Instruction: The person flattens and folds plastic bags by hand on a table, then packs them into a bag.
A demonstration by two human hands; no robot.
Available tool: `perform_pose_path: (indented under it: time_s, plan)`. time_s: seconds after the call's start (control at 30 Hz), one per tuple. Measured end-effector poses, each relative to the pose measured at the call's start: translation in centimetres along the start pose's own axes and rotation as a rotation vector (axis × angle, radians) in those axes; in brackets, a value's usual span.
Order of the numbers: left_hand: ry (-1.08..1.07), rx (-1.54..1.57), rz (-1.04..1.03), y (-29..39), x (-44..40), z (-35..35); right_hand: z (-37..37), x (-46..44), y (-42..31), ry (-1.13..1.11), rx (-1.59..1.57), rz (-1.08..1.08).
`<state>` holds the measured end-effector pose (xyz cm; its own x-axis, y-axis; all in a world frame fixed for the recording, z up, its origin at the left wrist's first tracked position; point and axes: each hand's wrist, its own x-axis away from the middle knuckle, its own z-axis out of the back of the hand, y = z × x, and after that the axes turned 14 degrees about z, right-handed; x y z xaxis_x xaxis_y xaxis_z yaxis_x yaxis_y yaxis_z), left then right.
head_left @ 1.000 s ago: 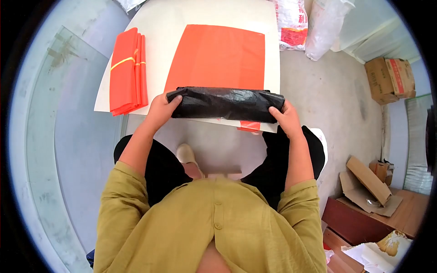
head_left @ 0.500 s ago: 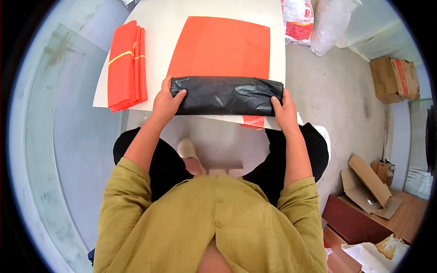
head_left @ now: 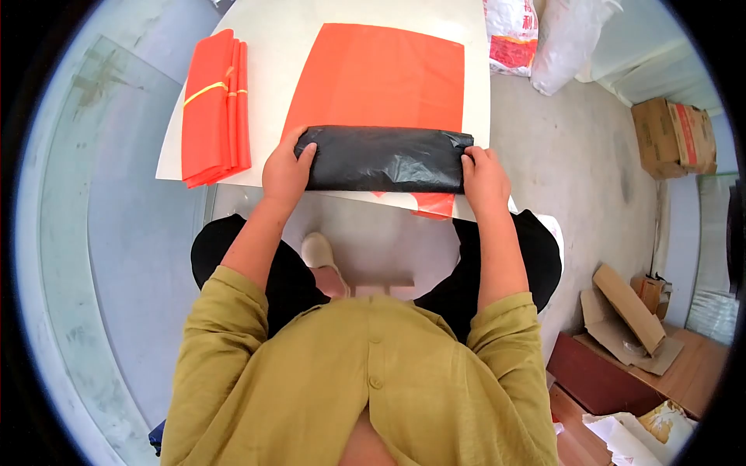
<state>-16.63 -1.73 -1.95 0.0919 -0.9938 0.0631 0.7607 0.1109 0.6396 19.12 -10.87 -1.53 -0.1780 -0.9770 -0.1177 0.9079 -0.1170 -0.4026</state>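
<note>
A folded bundle of black plastic bags [head_left: 386,159] lies crosswise at the near edge of the white table. My left hand [head_left: 288,169] grips its left end, thumb on top and fingers behind. At the right end my right hand [head_left: 485,175] is closed on it the same way. Beneath and beyond the bundle spreads a flat orange-red plastic sheet [head_left: 381,74]. Part of this orange-red plastic [head_left: 433,204] also shows below the bundle near the table edge. To the left lie folded orange-red bundles [head_left: 215,113] tied with yellow bands.
The white table [head_left: 268,93] ends just before my knees. White sacks [head_left: 511,35] stand beyond its right side. A cardboard box [head_left: 673,137] sits at the far right, and opened cardboard [head_left: 629,318] lies on a brown wooden surface [head_left: 691,365]. A glass panel [head_left: 116,233] is on the left.
The black bundle's right end has moved slightly left, and my right hand has shifted its hold there. The bundle's surface looks smoother on the left.
</note>
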Motion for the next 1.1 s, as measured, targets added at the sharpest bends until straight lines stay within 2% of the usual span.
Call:
perform_pose_path:
  time_s: [0.1,0.23,0.3,0.43,0.67,1.1]
  plan:
    - [0.134,-0.206,-0.047,2.1,1.6,0.6,0.7,0.9,-2.1,0.273,0.292,0.39]
    - [-0.032,-0.334,-0.608,5.1,4.8,-1.5,-0.2,1.8,-9.1,-0.007,0.003,0.737]
    - [-0.043,-0.353,-0.814,4.6,5.1,-3.4,-2.4,2.6,-10.6,-0.054,-0.113,0.795]
    - [-0.218,-0.405,-0.738,5.0,4.1,-3.4,-3.3,1.6,-9.2,-0.142,-0.118,0.719]
    - [-0.226,-0.4,-0.593,4.3,2.9,-1.6,-0.8,1.1,-5.1,-0.215,0.124,0.585]
    - [-0.255,-0.418,-0.644,3.2,2.2,-0.5,0.3,1.1,-2.7,-0.238,0.059,0.559]
